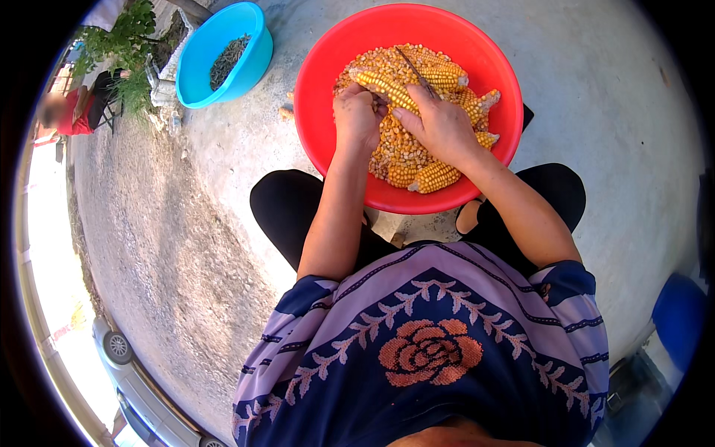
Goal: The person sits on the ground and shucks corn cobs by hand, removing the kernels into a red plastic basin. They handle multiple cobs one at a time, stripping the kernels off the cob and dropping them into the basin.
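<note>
A red plastic basin [329,61] stands between my knees, holding loose corn kernels [399,148] and several ears of corn [437,177]. My left hand [357,114] is closed on the near left end of a yellow corn cob [385,86]; its fingertips are partly hidden. Against the right side of that same cob lie the thumb and fingers of my right hand [438,120]. A thin dark rod-like tool [413,70] slants up from beside the right index finger; whether the hand grips it cannot be seen clearly.
A turquoise basin [254,70] with small dark pieces stands on the concrete at the upper left. Near it are a plant [131,44] and a clear bottle [175,123]. A seated person in red [78,112] is farther left. A car [145,402] stands lower left, a blue container [678,321] lower right.
</note>
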Demonstrator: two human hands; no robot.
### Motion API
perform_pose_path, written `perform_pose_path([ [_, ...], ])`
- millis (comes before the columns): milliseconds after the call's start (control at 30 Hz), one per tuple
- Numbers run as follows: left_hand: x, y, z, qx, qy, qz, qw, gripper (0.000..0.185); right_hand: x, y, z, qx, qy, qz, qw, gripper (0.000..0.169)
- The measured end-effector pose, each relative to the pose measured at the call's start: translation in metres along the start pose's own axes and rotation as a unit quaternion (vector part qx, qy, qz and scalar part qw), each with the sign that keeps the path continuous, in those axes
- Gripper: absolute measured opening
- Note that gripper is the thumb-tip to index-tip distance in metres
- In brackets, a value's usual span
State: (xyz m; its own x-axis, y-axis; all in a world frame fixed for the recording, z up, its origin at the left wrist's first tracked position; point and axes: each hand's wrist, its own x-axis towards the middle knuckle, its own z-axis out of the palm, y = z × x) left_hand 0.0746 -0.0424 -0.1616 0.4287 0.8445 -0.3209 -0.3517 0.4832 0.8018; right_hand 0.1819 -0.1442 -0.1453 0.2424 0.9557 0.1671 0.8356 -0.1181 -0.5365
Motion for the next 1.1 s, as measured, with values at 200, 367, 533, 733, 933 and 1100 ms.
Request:
perform_pose_path([
  [200, 0.0029, 0.0020, -0.0067, -0.047, -0.029, -0.032, 0.998, 0.013, 0.0022, 0.0015, -0.0020, 0.005, 0.000, 0.002, 1.000, 0.045],
  [367, 0.0022, 0.0016, -0.0027, -0.037, -0.016, -0.044, 0.998, 0.008, 0.0017, 0.0014, -0.0036, 0.011, -0.001, 0.001, 1.000, 0.045],
  [533, 0.0030, 0.0000, -0.0032, -0.019, -0.027, -0.042, 0.999, 0.008, 0.0012, -0.0002, -0.0045, -0.009, -0.016, 0.008, 1.000, 0.044],
  [733, 0.0038, -0.0014, -0.0049, -0.012, -0.024, -0.039, 0.999, 0.017, -0.0010, 0.0006, 0.0006, -0.018, 0.010, -0.011, 1.000, 0.043],
  [933, 0.0005, -0.0030, -0.0036, -0.010, -0.030, -0.019, 0.999, 0.025, 0.0024, 0.0001, -0.0026, -0.003, -0.018, 0.011, 1.000, 0.044],
  [1100, -0.0010, 0.0029, -0.0016, -0.047, -0.023, -0.061, 0.997, 0.013, 0.0020, 0.0030, -0.0029, 0.007, -0.008, 0.011, 1.000, 0.042],
])
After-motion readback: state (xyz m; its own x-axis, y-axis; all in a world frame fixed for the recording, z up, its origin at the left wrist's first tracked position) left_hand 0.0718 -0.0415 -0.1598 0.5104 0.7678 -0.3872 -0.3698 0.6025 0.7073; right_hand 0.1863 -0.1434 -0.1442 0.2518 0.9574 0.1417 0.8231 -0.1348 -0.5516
